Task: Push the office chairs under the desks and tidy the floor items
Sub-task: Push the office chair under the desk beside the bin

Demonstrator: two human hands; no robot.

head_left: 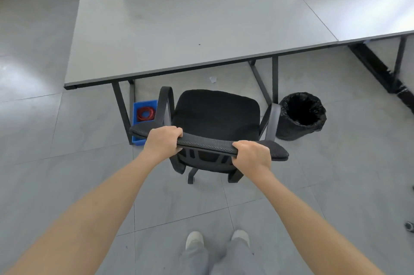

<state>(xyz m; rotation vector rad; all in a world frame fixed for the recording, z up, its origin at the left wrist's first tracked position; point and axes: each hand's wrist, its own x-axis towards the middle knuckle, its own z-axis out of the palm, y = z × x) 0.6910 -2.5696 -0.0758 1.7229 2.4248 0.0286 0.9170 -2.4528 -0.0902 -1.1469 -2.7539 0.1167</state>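
A black office chair [215,113] with armrests stands just in front of the grey desk [179,28], its seat facing the desk's front edge. My left hand [162,141] grips the top of the chair's mesh backrest on its left part. My right hand [253,157] grips the same top edge further right. On the floor, a blue bin [137,120] holding a red coiled cable sits beside the desk's left leg. A black-lined waste bin [301,115] stands to the right of the chair. A small white scrap of paper [212,79] lies under the desk.
A second desk [358,5] adjoins on the right, with black legs and a floor cable cover [378,68] below it. White divider panels stand at the desks' back. My feet are on the grey tiled floor behind the chair. A dark castor shows at the right edge.
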